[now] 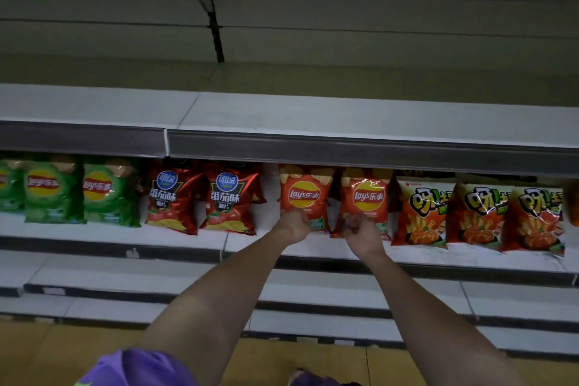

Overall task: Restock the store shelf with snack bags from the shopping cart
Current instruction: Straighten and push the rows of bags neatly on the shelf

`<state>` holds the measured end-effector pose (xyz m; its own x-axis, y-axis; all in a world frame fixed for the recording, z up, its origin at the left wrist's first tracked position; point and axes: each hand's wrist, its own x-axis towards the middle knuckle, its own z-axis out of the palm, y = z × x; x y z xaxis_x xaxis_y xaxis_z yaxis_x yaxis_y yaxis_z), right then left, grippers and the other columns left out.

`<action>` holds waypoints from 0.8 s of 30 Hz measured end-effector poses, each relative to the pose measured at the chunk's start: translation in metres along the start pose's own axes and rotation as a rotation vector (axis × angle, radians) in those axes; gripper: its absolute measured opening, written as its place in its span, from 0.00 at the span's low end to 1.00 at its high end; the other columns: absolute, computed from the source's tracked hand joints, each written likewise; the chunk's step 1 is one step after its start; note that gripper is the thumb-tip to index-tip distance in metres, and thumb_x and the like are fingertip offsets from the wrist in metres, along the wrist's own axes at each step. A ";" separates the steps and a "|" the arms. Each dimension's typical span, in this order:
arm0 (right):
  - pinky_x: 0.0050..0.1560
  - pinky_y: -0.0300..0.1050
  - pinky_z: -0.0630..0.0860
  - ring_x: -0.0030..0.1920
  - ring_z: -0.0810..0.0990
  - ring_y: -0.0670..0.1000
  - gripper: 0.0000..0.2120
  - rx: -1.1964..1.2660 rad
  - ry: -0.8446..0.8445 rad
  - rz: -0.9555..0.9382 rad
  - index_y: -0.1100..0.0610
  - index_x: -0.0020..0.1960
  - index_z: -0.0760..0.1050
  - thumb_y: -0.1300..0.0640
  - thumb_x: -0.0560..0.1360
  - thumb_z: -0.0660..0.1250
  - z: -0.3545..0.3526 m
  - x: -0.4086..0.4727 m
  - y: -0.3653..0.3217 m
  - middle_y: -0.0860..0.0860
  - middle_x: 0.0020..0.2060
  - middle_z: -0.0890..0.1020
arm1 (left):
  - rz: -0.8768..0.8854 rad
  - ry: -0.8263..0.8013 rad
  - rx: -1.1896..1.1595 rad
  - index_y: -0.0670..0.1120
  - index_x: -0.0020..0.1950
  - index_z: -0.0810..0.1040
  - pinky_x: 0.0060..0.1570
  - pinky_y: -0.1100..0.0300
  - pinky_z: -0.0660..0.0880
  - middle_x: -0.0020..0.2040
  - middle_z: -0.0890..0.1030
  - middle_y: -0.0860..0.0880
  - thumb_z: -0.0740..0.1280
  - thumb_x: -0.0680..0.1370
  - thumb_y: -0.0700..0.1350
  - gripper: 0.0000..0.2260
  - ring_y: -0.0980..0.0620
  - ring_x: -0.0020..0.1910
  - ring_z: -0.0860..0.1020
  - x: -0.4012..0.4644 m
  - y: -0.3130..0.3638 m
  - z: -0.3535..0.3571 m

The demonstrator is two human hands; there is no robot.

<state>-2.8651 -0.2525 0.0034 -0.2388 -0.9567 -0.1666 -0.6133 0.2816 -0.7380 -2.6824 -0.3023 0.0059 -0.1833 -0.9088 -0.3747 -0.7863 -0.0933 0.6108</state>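
both arms are reaching forward to the stocked shelf, the third level up from the floor. left hand is gripping the lower edge of the left orange lay's bag, fingers curled round the bottom of the pack. right hand is curled at the bottom of the right orange lay's bag, knuckles facing the camera; it looks like it is pinching the lower edge, though the fingertips are hidden behind the hand. both orange bags are standing upright side by side, a narrow gap showing between them.

left of them, two red tomato chip bags are standing upright, slightly tilted, just beside each other. further left, green lay's bags are sitting in a row, running out of frame at the left edge. right of the orange pair, three orange-and-white fries snack bags are standing touching each other, fronts facing out.

the shelf above is showing a bare white deck with a grey price rail along its front. lower shelf levels are stepping down toward the wood-tone floor. a purple sleeve or garment is showing at the bottom edge. shopping cart is not in view.
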 end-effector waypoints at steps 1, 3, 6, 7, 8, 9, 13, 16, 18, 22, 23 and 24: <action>0.60 0.49 0.75 0.56 0.81 0.58 0.07 -0.005 -0.012 -0.006 0.52 0.49 0.73 0.63 0.78 0.68 0.008 -0.002 -0.003 0.54 0.50 0.82 | -0.008 0.021 -0.029 0.40 0.53 0.80 0.62 0.55 0.73 0.59 0.79 0.42 0.64 0.81 0.40 0.07 0.42 0.60 0.76 -0.005 -0.005 -0.002; 0.60 0.52 0.77 0.54 0.81 0.56 0.08 -0.024 -0.067 -0.032 0.51 0.48 0.73 0.63 0.77 0.68 0.023 -0.004 -0.014 0.53 0.49 0.82 | -0.012 0.076 -0.055 0.44 0.47 0.79 0.60 0.56 0.74 0.56 0.81 0.43 0.64 0.79 0.40 0.05 0.42 0.59 0.77 -0.012 -0.019 -0.009; 0.63 0.50 0.74 0.56 0.78 0.55 0.08 0.030 -0.151 -0.083 0.50 0.51 0.71 0.62 0.78 0.65 0.054 -0.001 -0.041 0.51 0.51 0.79 | -0.053 0.181 -0.102 0.45 0.44 0.76 0.61 0.52 0.75 0.53 0.82 0.41 0.63 0.79 0.38 0.05 0.41 0.57 0.79 -0.019 -0.044 -0.028; 0.62 0.50 0.74 0.56 0.78 0.55 0.07 0.038 -0.152 -0.112 0.50 0.50 0.72 0.62 0.78 0.65 0.066 0.001 -0.049 0.51 0.50 0.78 | -0.076 0.217 -0.106 0.44 0.45 0.77 0.60 0.53 0.75 0.53 0.83 0.41 0.64 0.78 0.38 0.04 0.42 0.56 0.79 -0.025 -0.053 -0.037; 0.60 0.49 0.74 0.55 0.78 0.55 0.07 0.030 -0.159 -0.129 0.51 0.48 0.72 0.63 0.77 0.65 0.078 0.003 -0.057 0.52 0.49 0.79 | -0.091 0.248 -0.112 0.43 0.47 0.79 0.58 0.53 0.76 0.52 0.83 0.41 0.64 0.78 0.39 0.04 0.42 0.55 0.80 -0.029 -0.061 -0.046; 0.58 0.48 0.75 0.53 0.78 0.56 0.07 0.037 -0.180 -0.141 0.52 0.48 0.73 0.63 0.76 0.66 0.088 0.004 -0.067 0.53 0.49 0.81 | -0.107 0.264 -0.115 0.41 0.50 0.81 0.55 0.54 0.77 0.52 0.83 0.41 0.65 0.78 0.39 0.06 0.43 0.53 0.81 -0.032 -0.072 -0.055; 0.56 0.49 0.77 0.51 0.80 0.55 0.06 0.027 -0.244 -0.201 0.55 0.51 0.75 0.63 0.76 0.65 0.133 0.012 -0.103 0.54 0.49 0.81 | -0.191 0.340 -0.118 0.40 0.54 0.81 0.51 0.55 0.75 0.53 0.83 0.40 0.64 0.79 0.40 0.09 0.41 0.53 0.80 -0.045 -0.113 -0.091; 0.53 0.45 0.75 0.49 0.79 0.53 0.06 0.067 -0.259 -0.242 0.54 0.49 0.74 0.63 0.76 0.66 0.164 0.007 -0.133 0.52 0.46 0.80 | -0.237 0.403 -0.178 0.39 0.55 0.81 0.56 0.55 0.75 0.55 0.83 0.41 0.64 0.78 0.40 0.09 0.41 0.56 0.79 -0.054 -0.146 -0.112; 0.49 0.41 0.71 0.47 0.77 0.50 0.06 0.078 -0.293 -0.242 0.54 0.49 0.73 0.64 0.76 0.66 0.184 -0.002 -0.156 0.50 0.44 0.79 | -0.253 0.438 -0.191 0.40 0.50 0.82 0.51 0.58 0.74 0.52 0.84 0.41 0.64 0.78 0.39 0.07 0.41 0.54 0.80 -0.062 -0.165 -0.126; 0.48 0.41 0.72 0.47 0.78 0.51 0.08 0.092 -0.335 -0.250 0.53 0.47 0.73 0.65 0.75 0.65 0.227 -0.009 -0.198 0.49 0.43 0.78 | -0.268 0.486 -0.191 0.40 0.46 0.81 0.46 0.56 0.75 0.49 0.84 0.39 0.63 0.77 0.37 0.07 0.40 0.48 0.81 -0.065 -0.204 -0.164; 0.47 0.41 0.71 0.49 0.79 0.52 0.08 0.103 -0.328 -0.237 0.53 0.48 0.72 0.65 0.75 0.66 0.237 -0.008 -0.207 0.49 0.43 0.78 | -0.271 0.507 -0.182 0.39 0.51 0.81 0.48 0.55 0.75 0.51 0.84 0.39 0.63 0.78 0.38 0.08 0.39 0.51 0.81 -0.064 -0.213 -0.176; 0.46 0.40 0.70 0.50 0.79 0.53 0.08 0.135 -0.317 -0.209 0.53 0.49 0.72 0.64 0.75 0.66 0.248 -0.007 -0.216 0.49 0.44 0.79 | -0.275 0.518 -0.185 0.38 0.55 0.80 0.50 0.55 0.75 0.53 0.83 0.39 0.64 0.79 0.38 0.08 0.39 0.54 0.81 -0.061 -0.224 -0.187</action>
<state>-2.5441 -0.3245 0.0014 0.1378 -0.9736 -0.1819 -0.5141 0.0866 -0.8533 -2.3848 -0.3018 0.0220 0.3590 -0.9165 -0.1764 -0.6401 -0.3794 0.6681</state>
